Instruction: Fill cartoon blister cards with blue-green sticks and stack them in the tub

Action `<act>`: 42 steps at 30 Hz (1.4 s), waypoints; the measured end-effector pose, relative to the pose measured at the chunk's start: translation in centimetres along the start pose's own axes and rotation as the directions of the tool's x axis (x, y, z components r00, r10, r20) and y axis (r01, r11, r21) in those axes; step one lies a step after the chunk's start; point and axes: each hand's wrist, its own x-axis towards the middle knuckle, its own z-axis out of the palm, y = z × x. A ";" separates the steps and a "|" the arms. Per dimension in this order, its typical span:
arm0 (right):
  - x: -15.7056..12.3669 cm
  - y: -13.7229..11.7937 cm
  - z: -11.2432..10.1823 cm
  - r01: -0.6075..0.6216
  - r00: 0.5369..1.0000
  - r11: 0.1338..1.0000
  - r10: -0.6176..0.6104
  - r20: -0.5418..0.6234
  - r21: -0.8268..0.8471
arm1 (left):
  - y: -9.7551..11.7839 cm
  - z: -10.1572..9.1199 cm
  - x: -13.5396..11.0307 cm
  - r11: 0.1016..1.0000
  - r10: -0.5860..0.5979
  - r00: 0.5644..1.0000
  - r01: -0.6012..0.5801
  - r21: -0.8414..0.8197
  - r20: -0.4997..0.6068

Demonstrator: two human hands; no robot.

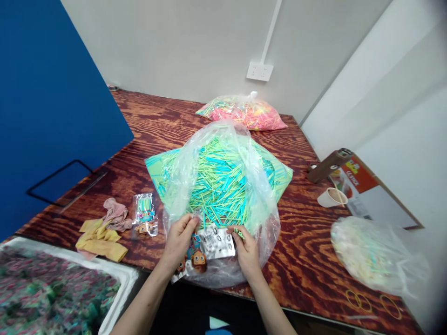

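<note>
A large clear plastic bag point(267, 232) lies open in front of me, heaped with thin green and blue sticks point(218, 181). At the bag's near edge my left hand point(179, 239) is closed on several small printed packets point(198, 260), which show a brown-haired cartoon figure. A silvery packet face with black print point(219, 242) spreads between my two hands. My right hand point(247, 249) is closed around a small bundle of green sticks point(239, 233), ends showing, just beside that packet. To the left lies a filled packet point(145, 211) with similar sticks inside.
Yellow and pink gloves point(103, 237) lie left, above a white-rimmed container point(63, 284). A tied bag of coloured sticks point(244, 111) sits at the back. Right are a brown flask point(328, 166), paper cup point(330, 198), another plastic bag point(370, 256) and rubber bands point(359, 301).
</note>
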 end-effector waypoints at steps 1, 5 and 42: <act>0.0 0.0 0.0 -0.003 1.000 1.000 0.003 0.000 -0.001 | -0.1 0.0 0.0 1.000 -0.012 1.000 0.012 -0.006 0.021; 0.0 -0.1 0.0 -0.007 1.000 1.000 0.007 -0.003 0.008 | -0.5 -0.6 -0.2 0.990 -0.067 0.998 0.067 -0.123 0.008; 4.4 -10.4 -0.7 -0.215 0.969 0.658 0.233 0.077 0.722 | 0.6 2.3 -3.3 0.996 0.030 0.990 -0.017 -0.092 0.141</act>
